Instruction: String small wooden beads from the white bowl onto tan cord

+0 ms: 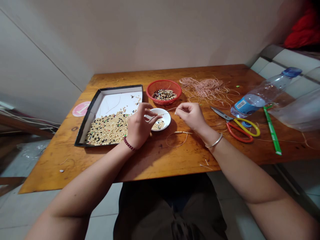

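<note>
My left hand (pixel 140 126) is over the left rim of a small white bowl (pixel 168 120) that holds pale beads (pixel 158 125). Its thumb and forefinger come together in a pinch; what is between them is too small to make out. To the right of the bowl, my right hand (pixel 192 116) is closed, pinching a thin cord (pixel 171 109) that runs toward the left fingertips. Below the right hand, a short row of pale beads (pixel 183 132) is threaded on looped cord lying on the table.
A black-edged tray (pixel 77 135) of mixed beads stands left. Behind the bowl sits a red basket (pixel 149 94) with beads, beside tangled pink cord (pixel 203 87). Scissors (pixel 235 125), a water bottle (pixel 252 101), a green strip (pixel 272 131) and a plastic bag (pixel 297 111) are on the right.
</note>
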A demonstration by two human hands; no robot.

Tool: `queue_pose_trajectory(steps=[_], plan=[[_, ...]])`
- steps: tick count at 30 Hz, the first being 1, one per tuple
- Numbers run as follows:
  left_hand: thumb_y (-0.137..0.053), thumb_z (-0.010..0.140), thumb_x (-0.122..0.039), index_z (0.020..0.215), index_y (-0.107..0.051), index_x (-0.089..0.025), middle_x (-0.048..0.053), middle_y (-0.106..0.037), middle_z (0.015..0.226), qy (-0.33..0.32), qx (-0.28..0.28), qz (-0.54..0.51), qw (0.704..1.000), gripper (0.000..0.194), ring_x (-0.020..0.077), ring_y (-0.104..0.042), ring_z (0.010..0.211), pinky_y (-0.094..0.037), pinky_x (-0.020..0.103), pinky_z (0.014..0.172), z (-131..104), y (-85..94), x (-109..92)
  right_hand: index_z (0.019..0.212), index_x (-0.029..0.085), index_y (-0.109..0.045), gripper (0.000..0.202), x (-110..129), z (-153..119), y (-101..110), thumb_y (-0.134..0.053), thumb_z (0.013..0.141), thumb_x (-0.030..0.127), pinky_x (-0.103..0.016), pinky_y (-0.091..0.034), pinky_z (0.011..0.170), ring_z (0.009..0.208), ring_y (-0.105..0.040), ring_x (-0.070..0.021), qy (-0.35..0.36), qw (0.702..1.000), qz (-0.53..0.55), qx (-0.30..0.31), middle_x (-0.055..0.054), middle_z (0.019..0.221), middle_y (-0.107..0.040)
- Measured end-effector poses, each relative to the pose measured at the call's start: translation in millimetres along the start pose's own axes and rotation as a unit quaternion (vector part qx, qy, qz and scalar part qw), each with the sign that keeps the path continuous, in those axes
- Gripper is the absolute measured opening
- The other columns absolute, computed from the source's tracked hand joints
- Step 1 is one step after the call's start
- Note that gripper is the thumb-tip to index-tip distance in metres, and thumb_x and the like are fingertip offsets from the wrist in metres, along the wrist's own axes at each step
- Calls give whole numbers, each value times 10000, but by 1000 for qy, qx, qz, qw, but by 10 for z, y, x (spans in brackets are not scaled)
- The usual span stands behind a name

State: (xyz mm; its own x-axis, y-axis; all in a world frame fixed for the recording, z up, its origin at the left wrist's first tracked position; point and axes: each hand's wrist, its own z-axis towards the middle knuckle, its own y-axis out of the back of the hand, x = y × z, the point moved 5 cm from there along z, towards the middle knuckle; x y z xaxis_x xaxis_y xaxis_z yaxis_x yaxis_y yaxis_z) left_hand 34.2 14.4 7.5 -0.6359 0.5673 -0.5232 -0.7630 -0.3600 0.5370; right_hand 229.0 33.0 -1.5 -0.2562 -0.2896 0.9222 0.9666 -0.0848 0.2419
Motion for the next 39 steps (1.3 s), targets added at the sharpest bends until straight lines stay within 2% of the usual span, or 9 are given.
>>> queue_pose_trajectory(steps=[7, 12, 18, 28, 35, 39], plan=[[-793, 734, -309, 1023, -504, -207, -25, -719, 780, 2, 11, 4, 1000, 422, 107, -677, 600, -515, 187, 541, 8, -1, -2, 508, 153, -562, 147, 16, 14, 19, -568, 638, 221, -234, -310, 495, 502, -430, -84, -21, 999, 23, -19, 11, 501, -513], [-788, 743, -304, 1025, -496, -208, -29, -719, 785, 6, 14, 7, 1000, 416, 98, -676, 598, -510, 177, 544, 6, -2, -3, 490, 161, -575, 128, -11, 36, 11, -586, 597, 230, -232, -338, 501, 513, -453, -89, -38, 997, 68, -7, 6, 502, -544], [-787, 742, -305, 1021, -497, -207, -31, -715, 773, 2, 12, 5, 1000, 414, 100, -675, 597, -517, 183, 547, 5, -5, -2, 488, 167, -578, 141, -11, 37, 3, -582, 619, 218, -241, -351, 513, 499, -445, -86, -47, 995, 87, 15, 4, 496, -549], [-786, 745, -312, 1028, -495, -209, -32, -718, 779, 2, 12, 2, 1000, 419, 99, -670, 586, -515, 187, 541, 4, -10, 8, 484, 167, -584, 144, 8, 42, 0, -553, 621, 198, -247, -344, 527, 500, -450, -87, -36, 996, 83, 18, 6, 486, -548], [-782, 748, -315, 1027, -498, -206, -30, -716, 775, 0, 12, 1, 1000, 413, 101, -671, 588, -527, 195, 556, 3, -9, 1, 487, 172, -548, 140, -2, 42, 29, -553, 617, 222, -236, -289, 497, 504, -407, -80, -43, 996, 79, -17, 20, 487, -493], [-769, 763, -296, 1028, -493, -205, -28, -716, 777, -1, 15, 0, 1000, 394, 101, -674, 594, -529, 194, 559, 3, -11, -4, 503, 173, -541, 125, 7, 32, 20, -547, 609, 239, -224, -211, 453, 469, -321, -60, -76, 991, 110, -8, 40, 477, -437]])
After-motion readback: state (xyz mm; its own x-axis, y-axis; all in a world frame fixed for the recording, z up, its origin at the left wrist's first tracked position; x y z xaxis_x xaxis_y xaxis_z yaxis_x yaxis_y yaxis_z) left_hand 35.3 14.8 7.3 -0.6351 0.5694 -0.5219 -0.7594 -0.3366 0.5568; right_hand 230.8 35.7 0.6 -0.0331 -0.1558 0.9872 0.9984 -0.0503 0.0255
